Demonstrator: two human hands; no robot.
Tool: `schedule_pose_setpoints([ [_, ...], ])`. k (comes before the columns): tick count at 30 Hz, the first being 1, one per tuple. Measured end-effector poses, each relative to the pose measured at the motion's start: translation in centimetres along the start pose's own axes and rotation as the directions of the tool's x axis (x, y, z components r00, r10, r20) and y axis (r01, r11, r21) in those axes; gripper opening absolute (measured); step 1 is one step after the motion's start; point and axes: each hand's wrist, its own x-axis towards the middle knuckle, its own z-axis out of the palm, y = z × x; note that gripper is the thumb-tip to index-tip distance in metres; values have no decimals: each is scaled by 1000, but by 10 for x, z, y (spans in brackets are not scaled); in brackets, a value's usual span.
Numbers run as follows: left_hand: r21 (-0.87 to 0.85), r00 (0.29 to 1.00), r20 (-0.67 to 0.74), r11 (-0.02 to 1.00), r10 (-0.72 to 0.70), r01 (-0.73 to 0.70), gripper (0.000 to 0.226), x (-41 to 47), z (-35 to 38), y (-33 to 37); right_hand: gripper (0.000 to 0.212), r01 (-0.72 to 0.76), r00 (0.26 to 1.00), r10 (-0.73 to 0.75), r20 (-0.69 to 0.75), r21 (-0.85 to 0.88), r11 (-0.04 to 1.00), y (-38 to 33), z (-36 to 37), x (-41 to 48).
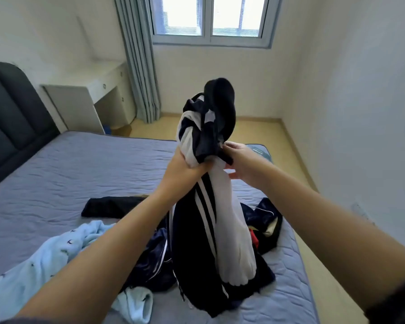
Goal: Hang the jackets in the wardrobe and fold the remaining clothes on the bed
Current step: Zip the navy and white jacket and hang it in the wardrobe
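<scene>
A dark navy and white track jacket with white stripes down its side is held up over the middle of the bed, gathered into 1 long bundle. Its lower end trails down onto the clothes heaped below, and its top flops over above the 2 hands.

The left hand is clamped around the bunched fabric, fingers wrapped tight about the jacket's narrowest part. The right hand, just beside it, pinches a dark edge of the same jacket between thumb and fingers.

The bed with a grey-blue quilted cover carries the remaining clothes. A light blue fleecy garment lies crumpled at the near left, touching a shiny navy garment under the jacket. A black garment lies flat behind the left forearm, and a dark bundle showing red and cream sits to the right.

A dark grey padded headboard stands at the left, with a white desk beside it, then a grey-blue curtain and a white-framed window.
</scene>
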Motion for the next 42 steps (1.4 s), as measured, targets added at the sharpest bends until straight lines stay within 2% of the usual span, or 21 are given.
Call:
schedule_pose_setpoints([
  [1,-6,999,53,1000,9,-9,59,-2,-3,7,7,8,1000,-8,-24,2,1000,-9,-4,-7],
  [4,-1,991,122,999,-47,47,84,-14,-15,30,34,-10,997,25,-67,213,977,-26,-14,-22],
  [5,-30,987,152,998,-52,57,84,-19,-19,33,44,-41,992,64,-113,194,980,-32,-16,-25],
  [7,-83,987,158,995,-36,50,55,-25,-23,37,48,-48,986,88,-140,271,961,-42,-18,-37],
  [9,-57,999,45,998,15,-13,26,-27,-25,47,45,-30,994,52,-95,217,976,-46,-21,-51],
  [10,21,998,-37,998,52,-51,18,-28,-26,54,45,-22,996,44,-78,262,965,-51,-24,-57],
  [12,141,974,-170,982,146,-123,11,-27,-34,65,45,-11,997,27,-71,217,976,-62,-27,-62],
  [15,-30,942,-262,974,211,-226,14,-26,-49,80,37,72,977,-47,-208,117,991,-80,-34,-55],
  [17,-47,940,-259,969,221,-241,15,-26,-57,88,33,125,954,-131,-269,-38,991,-85,-39,-51],
  [19,-11,935,-251,966,249,-260,23,-25,-59,96,27,159,932,-178,-316,-85,984,-86,-42,-49],
  [21,100,892,-235,922,387,-374,25,-25,-59,102,24,210,907,-234,-349,-106,972,-92,-43,-49],
  [24,221,791,-139,797,596,-562,56,-32,-58,114,29,303,905,-329,-271,-134,944,-101,-45,-54],
  [26,256,750,-147,757,645,-601,46,-33,-57,118,19,338,907,-373,-195,-188,922,-99,-46,-58],
  [29,205,764,-285,815,579,-542,20,-32,-51,127,11,325,921,-348,-175,-146,934,-82,-40,-64],
  [31,203,782,-340,853,522,-481,15,-29,-44,129,13,346,905,-382,-189,-199,917,-72,-27,-69],
  [32,206,796,-353,870,492,-447,16,-27,-40,131,17,312,894,-378,-242,-270,911,-70,-21,-71],
  [34,168,822,-365,899,437,-403,17,-23,-32,136,48,178,846,-326,-422,-354,918,-65,-14,-72],
  [36,101,856,-359,928,371,-360,17,-21,-24,140,65,95,820,-289,-494,-380,920,-65,-11,-73],
  [37,53,881,-351,946,317,-319,17,-19,-20,142,63,97,838,-265,-477,-348,933,-63,-12,-73],
  [39,-70,926,-339,977,165,-200,15,-14,-14,143,42,126,911,-209,-356,-241,962,-58,-16,-72],
  [42,-190,928,-372,975,33,-111,23,-8,-21,136,13,110,968,-158,-197,-233,966,-50,-35,-72],
])
